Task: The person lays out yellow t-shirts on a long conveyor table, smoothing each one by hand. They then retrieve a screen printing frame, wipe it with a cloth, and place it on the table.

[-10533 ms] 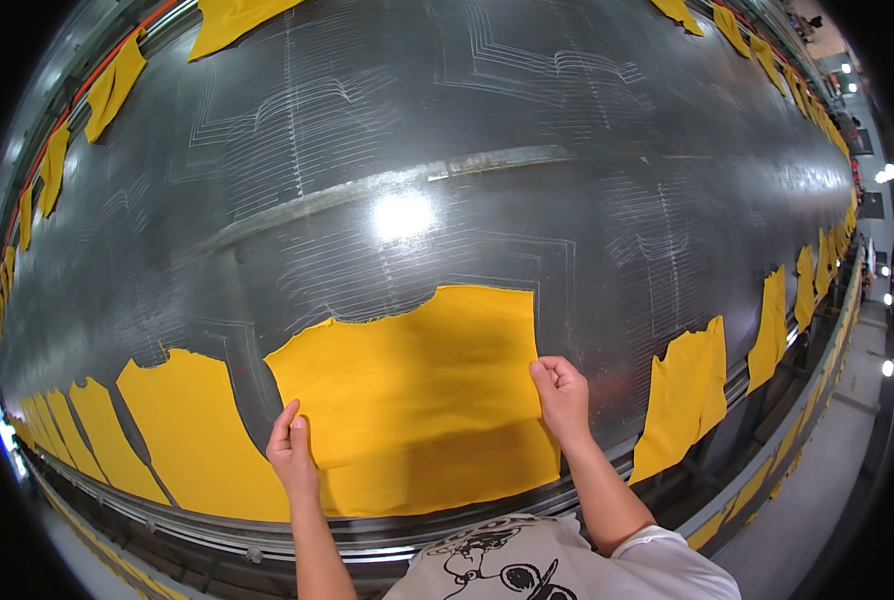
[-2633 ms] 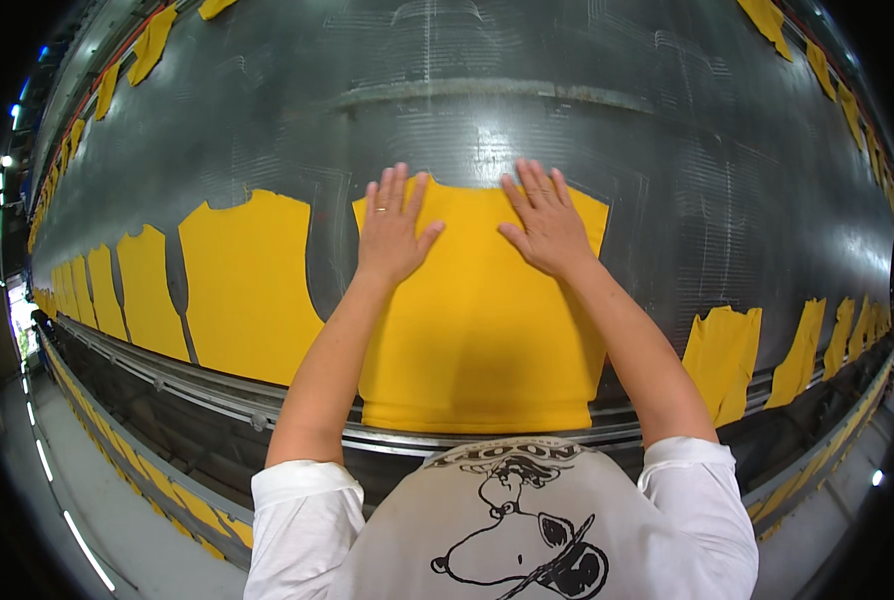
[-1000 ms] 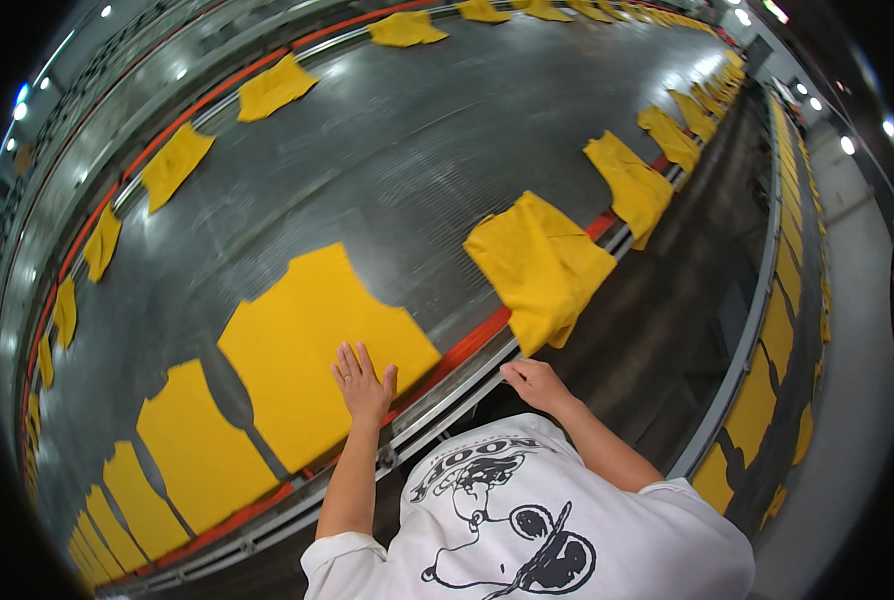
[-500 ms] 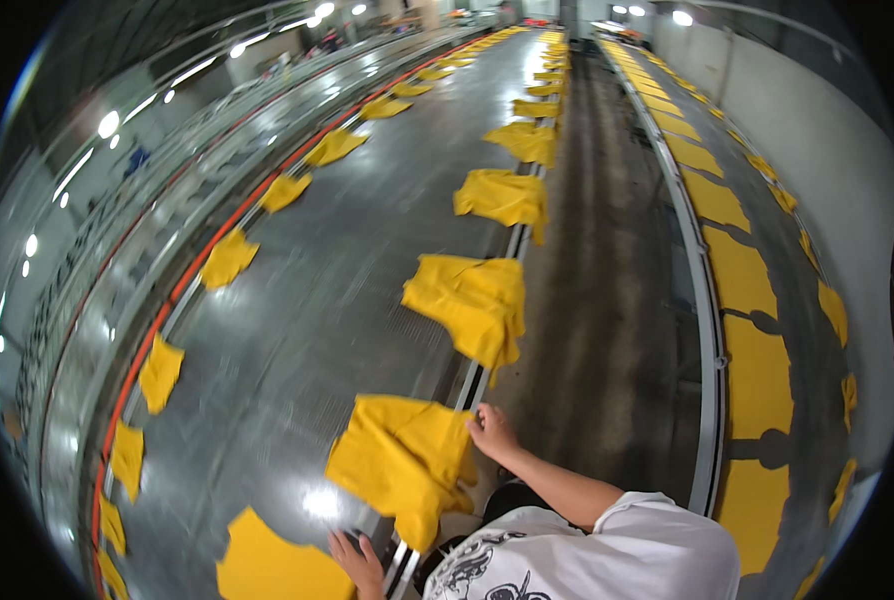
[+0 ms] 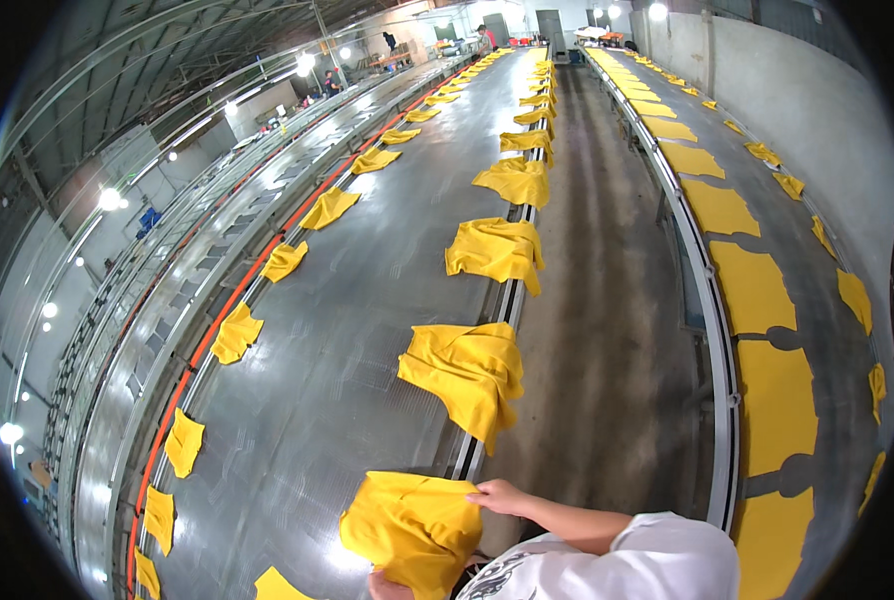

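Note:
A crumpled yellow fabric piece point(image 5: 412, 520) hangs over the near right edge of the long grey table point(image 5: 297, 420). My right hand point(image 5: 498, 497) pinches its upper right corner, the arm reaching across from the lower right. At the lower picture edge, my left hand point(image 5: 389, 588) is against the bottom of the same piece; its fingers are hidden by the cloth and the frame edge. Just left of it lies part of a flat yellow piece point(image 5: 279, 585) on the tabletop. Farther up the edge drapes another bunched yellow piece point(image 5: 464, 375).
More yellow pieces point(image 5: 497, 248) line the table's right edge, smaller ones point(image 5: 235, 333) its left edge beside an orange strip point(image 5: 217, 345). Across the aisle point(image 5: 607, 350), a second table with a metal rail point(image 5: 719, 400) carries flat yellow panels point(image 5: 777, 400). People point(image 5: 487, 40) stand far off.
The view has tilted up, so the tables sit lower in the picture. My right hand now grips the fabric corner, and my left hand has come from the tabletop to the cloth's lower edge.

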The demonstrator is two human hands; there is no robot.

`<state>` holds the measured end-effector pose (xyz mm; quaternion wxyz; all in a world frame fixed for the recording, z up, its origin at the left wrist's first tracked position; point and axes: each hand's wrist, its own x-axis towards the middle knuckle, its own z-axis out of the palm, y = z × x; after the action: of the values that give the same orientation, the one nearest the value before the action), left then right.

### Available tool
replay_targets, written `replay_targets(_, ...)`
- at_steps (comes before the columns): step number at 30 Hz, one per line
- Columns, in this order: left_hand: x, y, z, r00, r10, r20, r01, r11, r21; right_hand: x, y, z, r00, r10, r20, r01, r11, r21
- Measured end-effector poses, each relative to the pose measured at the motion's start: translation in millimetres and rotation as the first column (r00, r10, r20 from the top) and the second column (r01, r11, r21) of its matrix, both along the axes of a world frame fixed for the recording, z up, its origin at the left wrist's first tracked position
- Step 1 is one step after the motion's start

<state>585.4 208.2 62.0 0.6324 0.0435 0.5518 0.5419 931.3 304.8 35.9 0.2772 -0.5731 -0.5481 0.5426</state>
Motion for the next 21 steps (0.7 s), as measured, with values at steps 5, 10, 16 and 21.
replay_targets(5,113,35,149,0.856,-0.515,-0.043,0.516,0.848,0.125,142,-57,24,0.981,-0.17,-0.088,0.134,0.937,-0.323)
replay_targets(10,223,74,131,0.058,-0.765,-0.641,0.993,-0.018,0.113,181,-116,93,0.842,-0.233,0.487,0.11,0.957,0.268)
replay_targets(16,315,98,153,-0.214,-0.522,-0.826,0.902,-0.429,0.038,163,-120,113,0.975,0.121,0.187,-0.111,0.992,-0.064)
replay_targets(21,340,132,101,-0.583,0.078,-0.808,0.675,-0.507,-0.536,222,-150,95,0.803,-0.021,0.596,0.076,0.995,-0.067)
